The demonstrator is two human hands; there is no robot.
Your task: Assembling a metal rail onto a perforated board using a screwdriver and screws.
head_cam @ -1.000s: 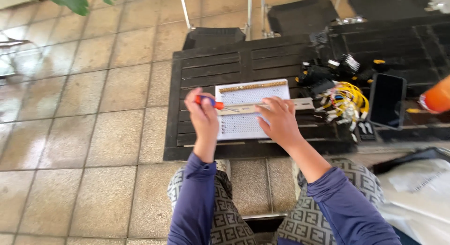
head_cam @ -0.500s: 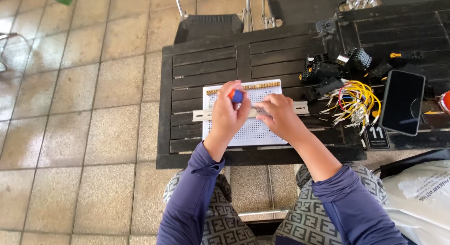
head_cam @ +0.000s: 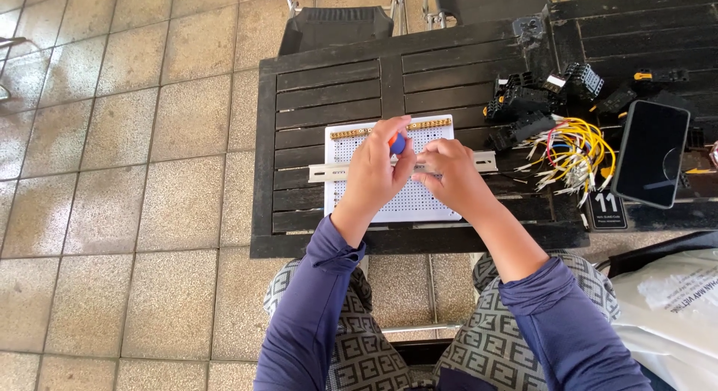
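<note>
- My left hand (head_cam: pixel 372 170) is closed around a screwdriver (head_cam: pixel 398 143); only its blue and orange handle shows above my fingers.
- The tool stands over the white perforated board (head_cam: pixel 351 144), right at the metal rail (head_cam: pixel 333 172) that lies across it.
- My right hand (head_cam: pixel 452 174) rests on the rail just beside the left, fingers curled and pinching at it; I cannot tell whether it holds anything small.
- The board lies flat on the dark slatted table (head_cam: pixel 299 99), near its front edge.
- To the right sit a bundle of yellow wires (head_cam: pixel 580 148), black connectors (head_cam: pixel 523 99) and a phone (head_cam: pixel 651 163).
</note>
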